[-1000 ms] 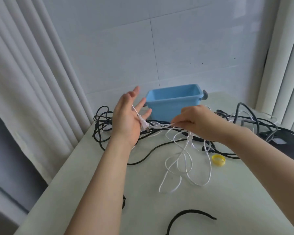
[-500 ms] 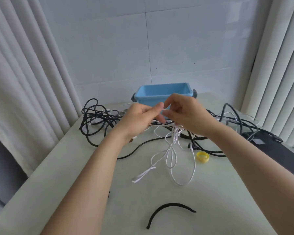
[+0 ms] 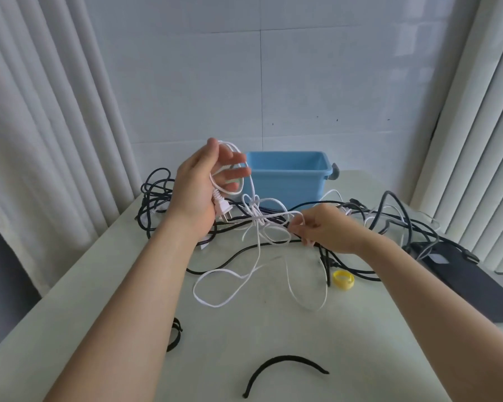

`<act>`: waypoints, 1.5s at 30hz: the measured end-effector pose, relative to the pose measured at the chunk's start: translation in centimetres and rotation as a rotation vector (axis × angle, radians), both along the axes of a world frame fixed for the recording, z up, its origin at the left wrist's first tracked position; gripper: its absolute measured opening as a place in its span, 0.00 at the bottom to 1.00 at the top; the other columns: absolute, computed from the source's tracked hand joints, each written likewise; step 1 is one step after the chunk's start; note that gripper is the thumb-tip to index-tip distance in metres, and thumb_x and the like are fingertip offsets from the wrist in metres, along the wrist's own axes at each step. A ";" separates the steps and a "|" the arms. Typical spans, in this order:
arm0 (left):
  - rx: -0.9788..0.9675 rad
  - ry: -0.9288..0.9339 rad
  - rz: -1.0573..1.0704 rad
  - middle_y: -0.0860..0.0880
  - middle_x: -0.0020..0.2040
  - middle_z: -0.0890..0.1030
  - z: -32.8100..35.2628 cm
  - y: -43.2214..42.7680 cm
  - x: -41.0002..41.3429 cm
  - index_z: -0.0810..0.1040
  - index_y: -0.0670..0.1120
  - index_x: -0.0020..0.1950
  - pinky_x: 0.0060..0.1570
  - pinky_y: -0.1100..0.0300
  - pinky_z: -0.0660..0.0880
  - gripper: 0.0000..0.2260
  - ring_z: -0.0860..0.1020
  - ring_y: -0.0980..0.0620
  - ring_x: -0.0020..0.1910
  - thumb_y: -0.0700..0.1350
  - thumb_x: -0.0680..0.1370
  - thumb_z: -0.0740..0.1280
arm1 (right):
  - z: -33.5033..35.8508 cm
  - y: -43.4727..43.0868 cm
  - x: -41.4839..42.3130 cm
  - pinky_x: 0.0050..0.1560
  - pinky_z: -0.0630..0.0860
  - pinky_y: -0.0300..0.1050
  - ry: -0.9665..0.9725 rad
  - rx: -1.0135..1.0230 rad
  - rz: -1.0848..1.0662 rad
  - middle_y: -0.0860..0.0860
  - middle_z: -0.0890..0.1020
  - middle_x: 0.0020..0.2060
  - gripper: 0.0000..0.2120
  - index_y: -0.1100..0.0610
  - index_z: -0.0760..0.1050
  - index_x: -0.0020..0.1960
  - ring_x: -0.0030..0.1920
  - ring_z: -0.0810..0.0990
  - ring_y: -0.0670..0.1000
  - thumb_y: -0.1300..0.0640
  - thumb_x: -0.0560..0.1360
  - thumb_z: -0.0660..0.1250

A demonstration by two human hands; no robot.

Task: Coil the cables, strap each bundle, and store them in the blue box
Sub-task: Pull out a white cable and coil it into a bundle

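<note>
A thin white cable [image 3: 256,265] lies in loose loops on the table and rises to both hands. My left hand [image 3: 204,184] is raised in front of the blue box [image 3: 288,181], fingers spread and fairly straight. A loop of the white cable runs over its thumb and around its fingers, and the white plug [image 3: 222,208] hangs below the palm. My right hand [image 3: 323,227] is lower, to the right, and pinches a strand of the same cable between thumb and fingertips. The blue box stands open at the back of the table.
A tangle of black cables [image 3: 157,195] spreads across the back of the table, left and right of the box. A yellow strap roll [image 3: 343,280] lies right of the white loops. One black strap [image 3: 285,369] lies near the front edge, another [image 3: 174,335] beside my left forearm. A dark flat device [image 3: 462,274] sits at the right.
My hands have parted: the left rose and opened with a cable loop round it, the plug now hanging below the palm; the right dropped to the right, still pinching the cable.
</note>
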State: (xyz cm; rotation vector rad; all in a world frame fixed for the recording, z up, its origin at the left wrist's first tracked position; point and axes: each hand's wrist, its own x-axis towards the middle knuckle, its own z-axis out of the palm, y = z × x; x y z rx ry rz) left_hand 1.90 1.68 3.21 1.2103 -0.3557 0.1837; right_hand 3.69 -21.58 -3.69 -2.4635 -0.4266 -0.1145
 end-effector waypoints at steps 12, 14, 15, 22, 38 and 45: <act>0.011 -0.017 -0.196 0.50 0.57 0.84 0.6 0.4 -1.0 0.70 0.48 0.40 0.40 0.59 0.79 0.15 0.84 0.45 0.55 0.52 0.84 0.57 | 3.8 -0.5 -2.1 0.62 0.70 0.38 0.081 0.131 0.103 0.42 0.77 0.60 0.33 0.47 0.69 0.72 0.61 0.73 0.40 0.63 0.68 0.66; 0.044 -0.021 -0.213 0.50 0.58 0.84 0.7 0.0 -1.3 0.69 0.48 0.39 0.39 0.61 0.78 0.16 0.84 0.45 0.54 0.52 0.84 0.56 | 4.5 0.3 -2.4 0.56 0.72 0.34 0.016 0.295 0.115 0.42 0.77 0.61 0.33 0.46 0.69 0.72 0.62 0.73 0.42 0.58 0.69 0.70; 0.050 -0.024 -0.218 0.50 0.58 0.84 0.7 -0.1 -1.5 0.68 0.48 0.39 0.38 0.62 0.78 0.16 0.84 0.46 0.53 0.53 0.85 0.56 | 4.5 0.8 -2.5 0.55 0.73 0.33 0.001 0.331 0.132 0.42 0.77 0.62 0.33 0.46 0.68 0.73 0.62 0.74 0.42 0.56 0.70 0.72; -0.159 -0.031 -0.288 0.52 0.60 0.83 1.4 -0.3 -1.8 0.69 0.50 0.38 0.37 0.62 0.77 0.16 0.82 0.45 0.61 0.53 0.84 0.55 | 0.3 3.2 -0.7 0.40 0.76 0.38 -0.135 0.172 0.082 0.45 0.82 0.33 0.10 0.52 0.81 0.56 0.33 0.78 0.43 0.60 0.75 0.70; -0.087 0.024 -0.224 0.49 0.68 0.79 0.4 2.5 0.6 0.68 0.48 0.40 0.44 0.56 0.81 0.15 0.83 0.43 0.57 0.53 0.84 0.57 | 0.3 -1.0 0.1 0.54 0.74 0.44 0.170 0.301 -0.082 0.51 0.76 0.54 0.33 0.46 0.69 0.70 0.58 0.75 0.49 0.60 0.66 0.66; 0.145 0.066 -0.419 0.46 0.52 0.86 0.8 0.3 -1.4 0.76 0.49 0.43 0.19 0.67 0.56 0.16 0.63 0.58 0.16 0.55 0.81 0.54 | 2.6 3.3 -1.4 0.71 0.67 0.53 -0.173 0.331 0.145 0.42 0.70 0.71 0.40 0.42 0.60 0.77 0.72 0.67 0.49 0.51 0.68 0.72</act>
